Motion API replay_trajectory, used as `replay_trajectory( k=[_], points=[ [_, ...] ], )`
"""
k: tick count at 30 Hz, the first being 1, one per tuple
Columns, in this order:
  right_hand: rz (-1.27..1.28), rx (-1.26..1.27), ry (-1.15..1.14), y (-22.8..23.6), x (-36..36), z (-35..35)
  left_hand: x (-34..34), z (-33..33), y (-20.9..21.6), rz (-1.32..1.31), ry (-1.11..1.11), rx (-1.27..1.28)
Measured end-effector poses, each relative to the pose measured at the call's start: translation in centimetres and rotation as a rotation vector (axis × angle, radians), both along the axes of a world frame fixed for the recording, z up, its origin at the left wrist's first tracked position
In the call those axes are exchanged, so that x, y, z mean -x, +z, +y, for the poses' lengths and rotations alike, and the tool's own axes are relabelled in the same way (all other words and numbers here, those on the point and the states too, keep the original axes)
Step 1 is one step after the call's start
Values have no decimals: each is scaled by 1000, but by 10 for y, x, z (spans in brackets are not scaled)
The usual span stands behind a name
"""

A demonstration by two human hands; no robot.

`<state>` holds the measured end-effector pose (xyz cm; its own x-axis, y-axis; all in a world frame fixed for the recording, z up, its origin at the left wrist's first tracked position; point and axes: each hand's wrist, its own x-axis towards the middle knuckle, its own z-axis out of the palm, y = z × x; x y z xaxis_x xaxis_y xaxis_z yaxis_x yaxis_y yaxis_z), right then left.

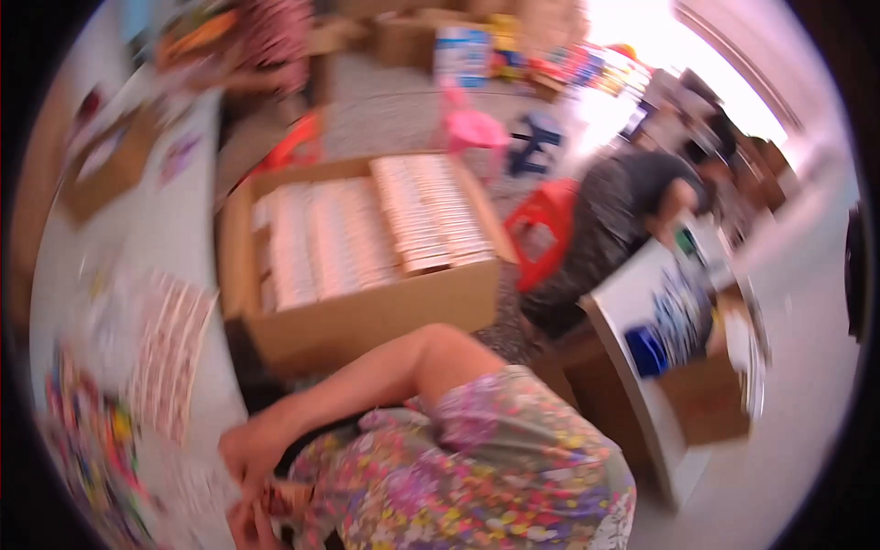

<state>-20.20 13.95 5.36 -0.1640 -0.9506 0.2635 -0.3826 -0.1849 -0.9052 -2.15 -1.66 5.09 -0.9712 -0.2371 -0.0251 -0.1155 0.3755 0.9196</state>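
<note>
My right hand [249, 449], fingers curled, meets my left hand [250, 529] at the near edge of a pale table [188, 220]; blur keeps me from telling whether either one grips anything. On the tabletop near them lie a pink-and-white patterned sheet [171, 357] and a heap of thin, colourful pieces [105, 440]. Farther off stands an open cardboard box [385, 310] packed with rows of pale pink packs [339, 238], a stooping co-worker [632, 192] to its right.

Pink/wht patterned sheet [170, 357] | blurry | flat on tbl [191, 215], nr edge
</note>
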Motion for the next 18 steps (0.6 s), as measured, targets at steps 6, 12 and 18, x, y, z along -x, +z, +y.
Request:
replay_trajectory(
  k=[6, 12, 18],
  points=[
    [-24, -73, -189, 13, 2, 23, -3, 17, -19, 111, 244, -441],
    [-963, -301, -219, -21, -30, -60, -14, 19, -30, 533, 490, -319],
    [-591, -567, 149, -35, -45, -108, -51, -17, -46, 660, 795, -183]
  ],
)
